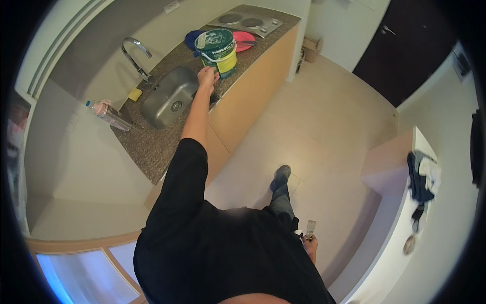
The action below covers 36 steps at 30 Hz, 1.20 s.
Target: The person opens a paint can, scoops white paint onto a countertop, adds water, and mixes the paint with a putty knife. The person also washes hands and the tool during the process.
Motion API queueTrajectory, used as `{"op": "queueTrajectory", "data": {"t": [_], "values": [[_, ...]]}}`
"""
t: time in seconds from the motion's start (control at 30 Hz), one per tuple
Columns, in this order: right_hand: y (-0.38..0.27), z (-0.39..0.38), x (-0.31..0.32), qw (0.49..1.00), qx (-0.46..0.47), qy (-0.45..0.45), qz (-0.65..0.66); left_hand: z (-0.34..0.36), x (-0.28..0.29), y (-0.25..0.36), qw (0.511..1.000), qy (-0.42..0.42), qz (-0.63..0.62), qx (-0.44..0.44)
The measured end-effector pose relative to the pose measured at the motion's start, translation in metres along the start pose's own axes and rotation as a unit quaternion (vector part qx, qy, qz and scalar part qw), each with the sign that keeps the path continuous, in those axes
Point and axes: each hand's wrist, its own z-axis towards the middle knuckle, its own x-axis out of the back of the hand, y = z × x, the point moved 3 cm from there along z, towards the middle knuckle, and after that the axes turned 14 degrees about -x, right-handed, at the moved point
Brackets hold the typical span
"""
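A green paint bucket [216,43] with a yellow band and a white bail handle stands on the speckled counter, its top smeared with white. My left arm reaches out over the sink edge, and my left hand [206,79] is closed just at the bucket's lower near side. What its fingers hold, if anything, is hidden. Low by my right side, my right hand [311,247] grips what looks like a putty knife [311,228], its flat greyish blade pointing up. A dark object [214,100] lies at the counter edge, partly behind my left forearm.
A steel sink [152,104] with a tall faucet [134,55] is left of my arm, near a yellow sponge [134,95] and a bottle [112,116]. Red [244,40] and blue cloth-like items lie behind the bucket, before a two-plate hob [248,23]. Clothes [422,177] lie on a white ledge.
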Motion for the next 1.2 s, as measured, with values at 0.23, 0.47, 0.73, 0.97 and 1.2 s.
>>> {"op": "queueTrajectory", "data": {"t": [0.23, 0.47, 0.73, 0.97, 1.2], "values": [[-0.296, 0.224, 0.041, 0.98, 0.166, -0.026, -0.11, 0.041, -0.038, -0.027, 0.977, 0.171, 0.124, -0.036], [-0.706, 0.269, -0.02, 0.898, 0.394, -0.149, -0.13, 0.051, -0.044, -0.012, 0.948, 0.254, -0.171, -0.089], [-0.888, 0.158, -0.199, 0.805, 0.373, -0.461, -0.027, 0.043, -0.057, 0.013, 0.922, 0.237, -0.278, -0.128], [-0.948, 0.094, -0.242, 0.721, 0.222, -0.654, -0.054, -0.036, -0.141, 0.035, 0.892, 0.346, -0.264, -0.125], [-0.912, 0.127, -0.191, 0.563, 0.112, -0.769, -0.282, -0.185, -0.243, -0.012, 0.815, 0.5, -0.263, -0.128]]}}
